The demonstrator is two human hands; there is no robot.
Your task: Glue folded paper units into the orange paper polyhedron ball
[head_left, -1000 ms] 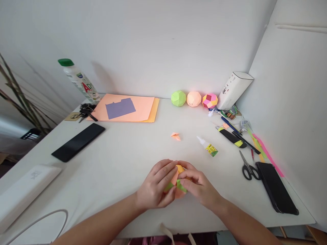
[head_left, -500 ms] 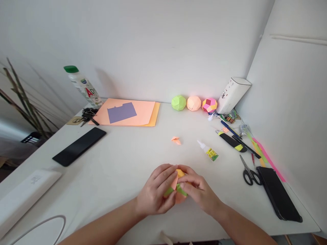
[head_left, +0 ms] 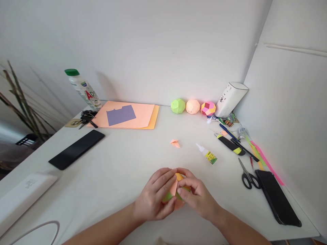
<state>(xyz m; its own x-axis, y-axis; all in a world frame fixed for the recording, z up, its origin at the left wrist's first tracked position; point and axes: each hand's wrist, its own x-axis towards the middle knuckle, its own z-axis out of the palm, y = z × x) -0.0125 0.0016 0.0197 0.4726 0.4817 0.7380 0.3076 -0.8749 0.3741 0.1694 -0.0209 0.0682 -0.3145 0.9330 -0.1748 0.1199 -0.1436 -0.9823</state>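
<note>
the left hand [head_left: 153, 199] and right hand [head_left: 198, 197] both curl closed around an orange-and-green paper ball [head_left: 176, 188], low over the tabletop [head_left: 122, 166] near its front edge; too hard a squeeze could crush it or pop folded flaps loose

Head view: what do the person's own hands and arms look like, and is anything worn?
The left hand and right hand are bare: no gloves, and no ring shows. The left forearm and right forearm are bare to the frame's edge, with no sleeve, watch or bracelet in view.
</note>
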